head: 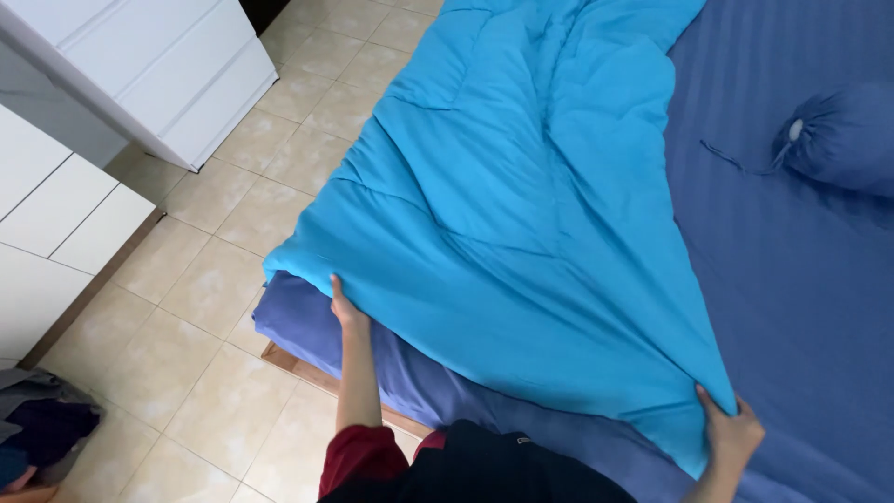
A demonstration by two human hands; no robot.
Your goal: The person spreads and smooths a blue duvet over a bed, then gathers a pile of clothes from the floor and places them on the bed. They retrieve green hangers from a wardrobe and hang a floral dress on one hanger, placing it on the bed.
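1. The left hand [346, 312] pinches the near edge of the light blue comforter [521, 214] at the bed's corner, fingers closed on the fabric.
2. The right hand [729, 436] grips the comforter's other near corner, fingers curled shut around it.
3. From both hands the comforter runs away up the bed, its long axis pointing away from the person, lying on the dark blue sheet [801, 279].
4. A dark blue pillow [838, 140] lies well apart, to the right.

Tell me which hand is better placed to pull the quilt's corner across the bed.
Probably the right hand: it pinches the turquoise quilt at its pointed corner over the blue sheet. The left hand holds the edge by the bed's corner.
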